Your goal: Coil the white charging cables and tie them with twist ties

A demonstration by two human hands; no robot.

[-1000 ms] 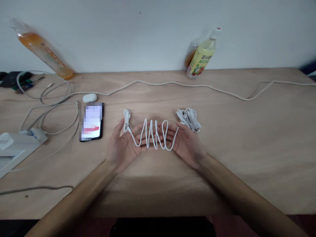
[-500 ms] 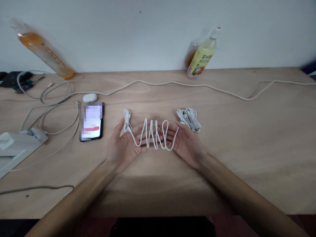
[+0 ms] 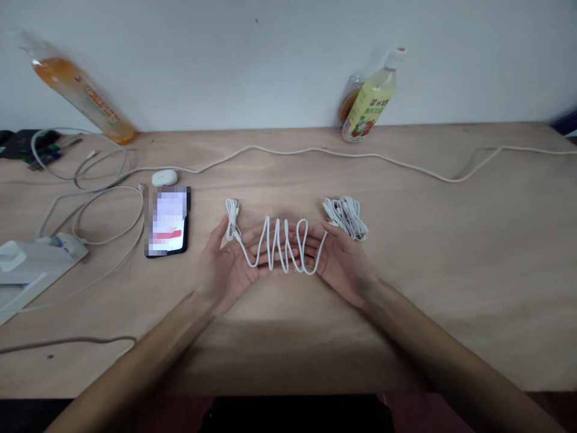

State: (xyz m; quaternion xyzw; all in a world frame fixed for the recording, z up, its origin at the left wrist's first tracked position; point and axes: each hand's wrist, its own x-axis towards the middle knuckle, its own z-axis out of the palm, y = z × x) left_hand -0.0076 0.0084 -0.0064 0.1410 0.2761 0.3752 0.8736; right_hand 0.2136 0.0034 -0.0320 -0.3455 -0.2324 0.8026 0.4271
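A white cable (image 3: 287,246) lies in a zigzag of several loops across the fingers of both hands. At its left end is a small tied bundle of white cord (image 3: 232,213), close to my left thumb. A larger coiled white bundle (image 3: 354,218) sits at the right end, beyond my right thumb. My left hand (image 3: 220,273) is palm up with its fingers stretched out beneath the loops. Likewise palm up, my right hand (image 3: 347,267) has straight fingers that meet or overlap the left ones under the cable. Neither hand is closed around it.
A phone (image 3: 167,222) with a lit screen and a white earbud case (image 3: 164,178) lie left. Farther left are tangled cords and a white power strip (image 3: 45,282). Orange (image 3: 81,96) and yellow (image 3: 369,102) bottles stand by the wall. A long cord (image 3: 311,150) crosses the table's back.
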